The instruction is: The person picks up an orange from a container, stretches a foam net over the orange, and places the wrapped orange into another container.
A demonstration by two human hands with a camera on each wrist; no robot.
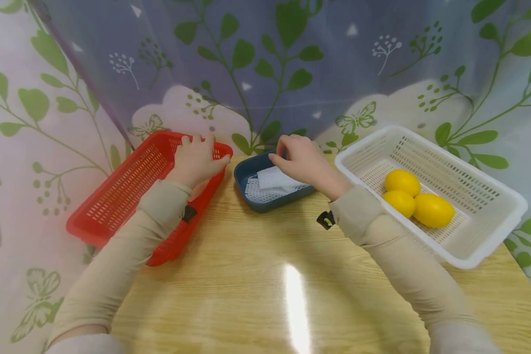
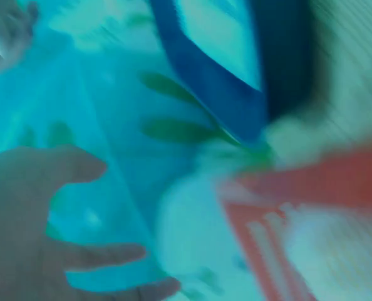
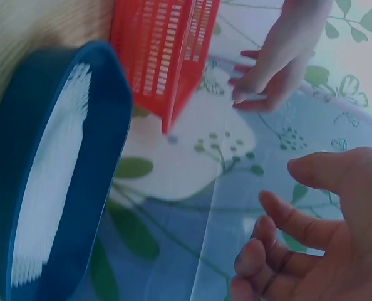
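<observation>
My left hand (image 1: 195,160) hovers over the far end of a red plastic basket (image 1: 87,227), fingers spread and holding nothing. In the left wrist view, its thumb and fingers stand apart. My right hand (image 1: 302,158) is above a small dark blue basket (image 1: 265,205), which holds a folded white cloth or paper (image 1: 274,178). The right wrist view shows the right fingers (image 3: 292,224) loosely bent with nothing between them, apart from the blue basket (image 3: 113,81). A pale patch inside the red basket, partly hidden by the left wrist, is unclear.
A white plastic basket (image 1: 491,196) on the right contains three yellow lemons (image 1: 433,210). All the baskets stand on a wood-grain table (image 1: 248,275). Behind them hangs a leaf-patterned curtain (image 1: 256,59).
</observation>
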